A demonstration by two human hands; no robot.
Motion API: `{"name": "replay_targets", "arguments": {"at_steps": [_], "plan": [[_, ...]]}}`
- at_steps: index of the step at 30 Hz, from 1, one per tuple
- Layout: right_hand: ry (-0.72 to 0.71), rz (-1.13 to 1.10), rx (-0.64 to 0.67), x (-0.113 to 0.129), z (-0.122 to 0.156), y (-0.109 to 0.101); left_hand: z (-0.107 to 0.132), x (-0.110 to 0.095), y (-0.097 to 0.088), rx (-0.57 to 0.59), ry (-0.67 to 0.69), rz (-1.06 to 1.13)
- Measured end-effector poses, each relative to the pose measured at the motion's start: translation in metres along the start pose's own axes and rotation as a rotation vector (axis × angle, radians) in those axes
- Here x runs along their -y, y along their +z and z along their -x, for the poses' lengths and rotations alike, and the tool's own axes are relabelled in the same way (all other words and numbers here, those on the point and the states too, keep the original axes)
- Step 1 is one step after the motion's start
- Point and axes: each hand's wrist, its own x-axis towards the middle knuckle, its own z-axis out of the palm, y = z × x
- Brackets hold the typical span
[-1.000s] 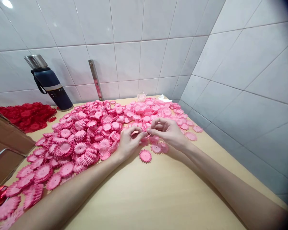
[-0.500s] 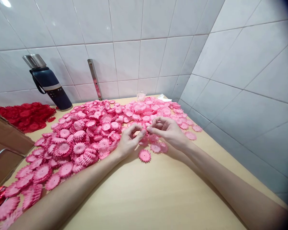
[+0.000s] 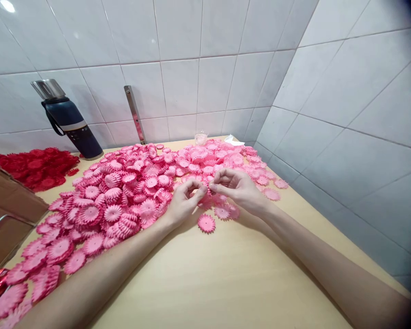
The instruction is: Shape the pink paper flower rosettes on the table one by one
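Leftmost, a cardboard box [image 3: 15, 205] and a heap of red scalloped pieces [image 3: 36, 168] are set well apart from the work, so neither need be disturbed. Next, a large heap of pink scalloped discs [image 3: 113, 212] is spread over the surface [image 3: 198, 288] up to the left forearm; that forearm is best carried lightly, lest stacked discs be dragged loose. At its end, the left hand [image 3: 184, 202] is held with thumb and forefinger curled together at the tips; whether anything is pinched there cannot be told, the spot being too small. Just below the fingertips, a single pink disc [image 3: 206, 223] is laid flat, with two paler discs [image 3: 222, 211] overlapped beside it. To the right, the right hand [image 3: 241, 189] is similarly curled, its thumb and forefinger brought close to the left fingertips, its grip likewise unclear. For such fine work, both wrists would best be steadied, and pressure limited to the fingertips, since thin crimped edges could easily be creased or torn.
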Motion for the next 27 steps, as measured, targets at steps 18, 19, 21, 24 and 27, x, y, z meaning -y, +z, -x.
{"name": "replay_targets", "arguments": {"at_steps": [18, 19, 21, 24, 27], "plan": [[-0.041, -0.021, -0.020, -0.003, -0.002, -0.003, 0.000, 0.000, 0.001, 0.032, 0.002, 0.112], [-0.048, -0.018, -0.040, -0.004, -0.002, -0.004, 0.000, 0.000, 0.000, 0.016, 0.009, 0.094], [-0.066, -0.023, -0.084, -0.007, -0.003, -0.007, 0.000, 0.001, 0.000, -0.019, 0.032, 0.028], [-0.091, 0.000, -0.092, -0.009, -0.004, -0.010, 0.000, -0.001, -0.001, -0.054, 0.059, -0.102], [-0.069, 0.108, -0.049, -0.006, -0.004, -0.008, 0.001, -0.004, -0.001, -0.078, 0.083, -0.192]]}}
